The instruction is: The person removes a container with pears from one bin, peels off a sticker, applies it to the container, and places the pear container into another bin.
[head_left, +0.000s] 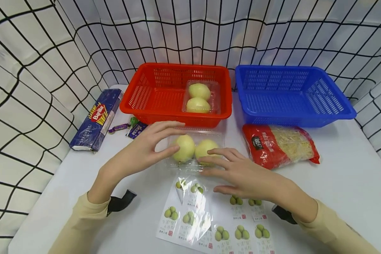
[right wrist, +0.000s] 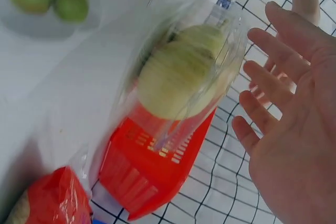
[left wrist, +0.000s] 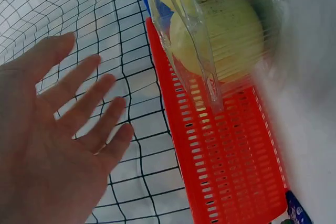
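Observation:
A clear plastic fruit box (head_left: 220,138) with two round, pale yellow-green fruits (head_left: 185,149) lies in front of the red basket (head_left: 174,119). My left hand (head_left: 149,143) hovers at its left side, fingers spread and relaxed, overlapping the left fruit in the head view. From the right, my right hand (head_left: 238,173) reaches over the box's near right corner, its fingers apart and loosely bent. Both wrist views show the palms, left hand (left wrist: 68,124) and right hand (right wrist: 294,103), with nothing held. The sheets of fruit-picture stickers (head_left: 193,208) lie just below the box, partly under my right hand.
A second clear box with two fruits (head_left: 199,91) sits inside the red basket. The blue basket (head_left: 247,114) stands to its right, a red noodle bag (head_left: 266,150) before it. At left are a blue spaghetti box (head_left: 96,120) and small wrapped sweets (head_left: 137,129). Black netting (head_left: 190,24) surrounds the table.

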A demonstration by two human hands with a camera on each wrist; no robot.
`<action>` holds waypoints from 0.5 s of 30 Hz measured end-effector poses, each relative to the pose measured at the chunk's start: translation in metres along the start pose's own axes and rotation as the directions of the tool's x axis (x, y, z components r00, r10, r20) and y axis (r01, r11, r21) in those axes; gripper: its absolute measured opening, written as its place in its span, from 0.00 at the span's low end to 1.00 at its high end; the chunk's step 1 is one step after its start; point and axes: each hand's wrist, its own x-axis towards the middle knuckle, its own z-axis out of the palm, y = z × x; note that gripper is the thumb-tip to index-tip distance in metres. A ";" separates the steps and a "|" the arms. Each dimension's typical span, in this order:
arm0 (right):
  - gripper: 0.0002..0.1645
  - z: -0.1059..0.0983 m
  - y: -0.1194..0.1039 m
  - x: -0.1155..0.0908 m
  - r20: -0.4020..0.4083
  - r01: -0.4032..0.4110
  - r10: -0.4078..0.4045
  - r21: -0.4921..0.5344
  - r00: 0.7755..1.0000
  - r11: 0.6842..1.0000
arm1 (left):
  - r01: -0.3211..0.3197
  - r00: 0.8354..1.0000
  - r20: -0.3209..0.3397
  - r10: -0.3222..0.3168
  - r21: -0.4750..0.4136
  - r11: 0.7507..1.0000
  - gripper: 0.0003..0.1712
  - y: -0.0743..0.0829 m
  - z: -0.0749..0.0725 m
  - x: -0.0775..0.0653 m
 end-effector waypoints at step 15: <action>0.32 0.016 -0.029 0.039 0.075 0.202 -0.196 -0.078 0.978 0.976 | 0.208 0.935 0.302 -0.183 -0.051 0.977 0.62 -0.021 0.010 -0.007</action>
